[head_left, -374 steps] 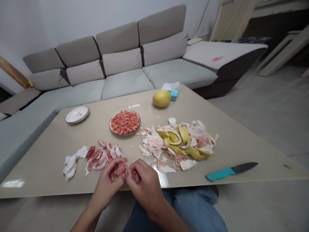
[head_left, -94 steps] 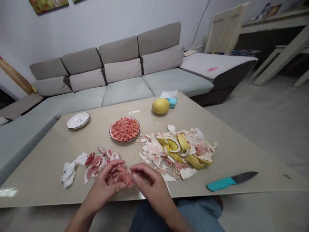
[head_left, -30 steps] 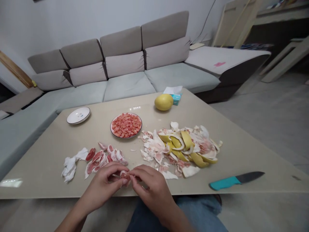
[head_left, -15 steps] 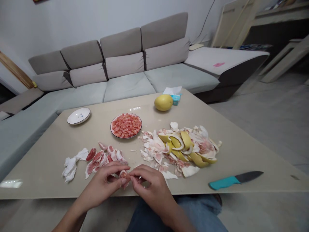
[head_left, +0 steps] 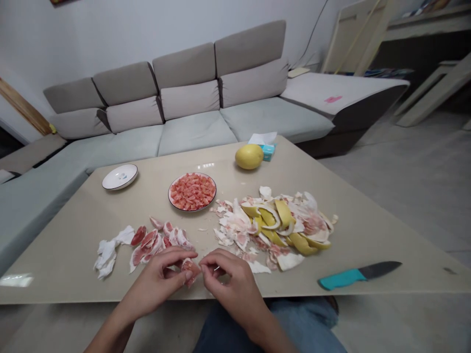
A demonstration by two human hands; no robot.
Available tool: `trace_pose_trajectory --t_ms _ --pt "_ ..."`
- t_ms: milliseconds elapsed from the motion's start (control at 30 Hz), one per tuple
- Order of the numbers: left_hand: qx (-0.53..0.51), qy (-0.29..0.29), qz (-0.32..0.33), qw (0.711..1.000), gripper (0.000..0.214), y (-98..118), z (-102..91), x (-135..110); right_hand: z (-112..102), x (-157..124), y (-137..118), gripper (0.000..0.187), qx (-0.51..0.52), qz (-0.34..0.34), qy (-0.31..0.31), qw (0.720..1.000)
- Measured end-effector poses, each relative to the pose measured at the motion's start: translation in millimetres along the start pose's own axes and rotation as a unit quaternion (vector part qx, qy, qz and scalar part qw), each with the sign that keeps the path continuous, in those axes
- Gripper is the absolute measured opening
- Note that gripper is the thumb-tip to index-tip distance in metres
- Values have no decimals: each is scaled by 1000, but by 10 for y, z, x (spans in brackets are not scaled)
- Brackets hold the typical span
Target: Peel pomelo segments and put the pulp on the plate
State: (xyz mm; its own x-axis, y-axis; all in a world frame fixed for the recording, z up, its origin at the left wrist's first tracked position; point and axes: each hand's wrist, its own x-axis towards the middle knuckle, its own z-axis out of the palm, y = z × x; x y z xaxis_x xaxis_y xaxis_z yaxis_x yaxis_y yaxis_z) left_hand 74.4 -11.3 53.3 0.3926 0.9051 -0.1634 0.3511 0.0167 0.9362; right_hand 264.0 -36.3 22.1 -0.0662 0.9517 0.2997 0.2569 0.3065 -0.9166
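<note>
Just above the table's near edge, my left hand [head_left: 162, 275] grips a partly peeled pomelo segment [head_left: 189, 270] between thumb and fingers; its pink flesh shows. At the segment's right edge, my right hand [head_left: 230, 277] is closed in a pinch. What lies between its fingertips is too small to make out. Several pomelo segments [head_left: 150, 243] with pale skin lie behind my left hand. Farther back, a dark-rimmed plate [head_left: 170, 200] is heaped with peeled pink pomelo flesh [head_left: 193, 191].
To the right spreads a pile of yellow rind and membrane [head_left: 275, 223]. A knife [head_left: 358, 275] with a teal handle lies near the front edge. Behind are a whole pomelo [head_left: 249, 157], a tissue pack [head_left: 268, 151] and a white plate [head_left: 119, 177]. Crumpled tissue [head_left: 108, 255] rests at left.
My right fingertips have shifted slightly right, away from the segment's middle. More of the segment's pink flesh shows in my left hand, which has barely moved.
</note>
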Motion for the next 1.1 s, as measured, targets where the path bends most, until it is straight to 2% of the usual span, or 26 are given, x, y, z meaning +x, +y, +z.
trace_pose_trajectory --t_ms 133,233,333,500,567,633,700,800,900,967,1100 --pt "-150 -6 -27 988 25 -49 29 25 -33 27 72 15 8 43 83 996" --pt "-233 27 -55 971 24 -57 63 28 -75 42 138 17 -8 42 124 991" --pt "-289 54 -83 952 26 -63 86 9 -100 47 202 17 -53 22 140 988" --pt "-341 41 -80 936 22 -83 107 -4 -128 68 267 8 -149 3 193 970" --pt "-347 52 -79 933 23 -93 124 1 -146 81 265 12 -162 8 200 966" --pt "-355 69 -84 929 26 -106 149 7 -155 87 247 13 -131 24 194 972" --pt "-368 85 -91 921 29 -119 179 10 -142 77 215 14 -47 61 160 984" --pt "-380 90 -93 916 30 -124 227 12 -74 40 152 31 98 136 50 985" --pt "-362 86 -79 925 27 -108 269 15 5 7 88 37 168 169 -26 971" --pt "-336 84 -54 937 24 -95 285 17 36 0 56 38 176 162 -35 970" --pt "-288 83 -17 954 21 -85 286 18 37 8 33 27 176 121 -25 977"
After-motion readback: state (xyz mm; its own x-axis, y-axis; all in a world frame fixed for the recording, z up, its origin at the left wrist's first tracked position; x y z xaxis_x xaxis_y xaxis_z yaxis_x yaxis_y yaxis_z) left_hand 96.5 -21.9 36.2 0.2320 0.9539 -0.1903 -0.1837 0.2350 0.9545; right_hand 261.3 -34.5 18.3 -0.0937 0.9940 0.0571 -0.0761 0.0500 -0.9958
